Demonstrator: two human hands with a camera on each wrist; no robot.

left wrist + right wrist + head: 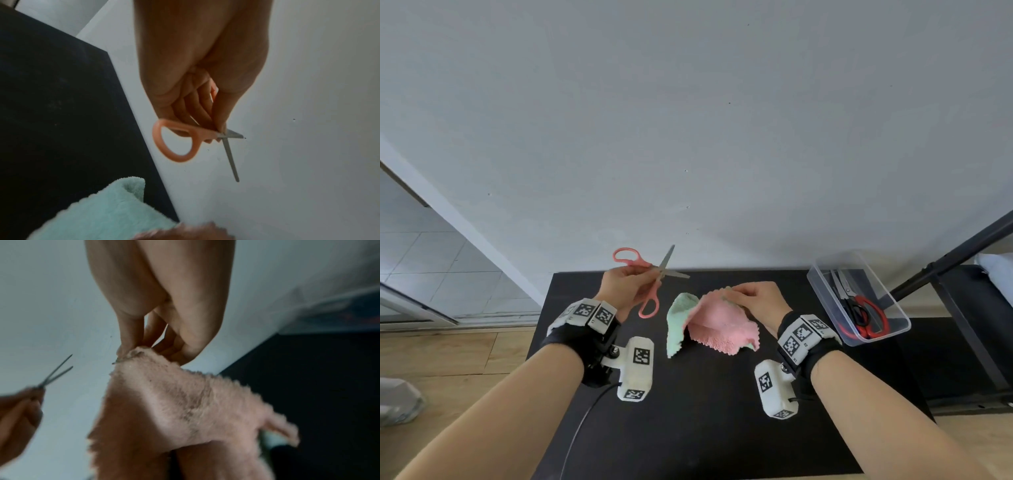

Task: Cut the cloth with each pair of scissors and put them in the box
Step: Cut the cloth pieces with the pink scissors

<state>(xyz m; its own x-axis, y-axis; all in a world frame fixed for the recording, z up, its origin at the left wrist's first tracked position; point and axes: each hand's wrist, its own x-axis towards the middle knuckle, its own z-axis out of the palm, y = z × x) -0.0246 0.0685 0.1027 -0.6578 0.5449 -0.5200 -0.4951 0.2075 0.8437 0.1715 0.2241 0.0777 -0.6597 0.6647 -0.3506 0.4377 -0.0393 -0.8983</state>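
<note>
Scissors (650, 279) with pink handles sit gripped near the pivot in the left hand (625, 286), blades spread, just beside the cloth (714, 320) — its top edge pinched and raised by the right hand (758, 298). Best to thread the finger loops first, keep that edge taut, then bite in well clear of the pinching fingertips. Box (893, 303) at right already holds other pairs.

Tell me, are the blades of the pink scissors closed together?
No, the pink scissors in the left hand have their blades spread apart in a wide V.

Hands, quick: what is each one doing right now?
Left hand: grips the pink scissors, blades apart, raised beside the cloth.
Right hand: pinches the upper edge of the pink cloth, lifting it off the table.
</note>
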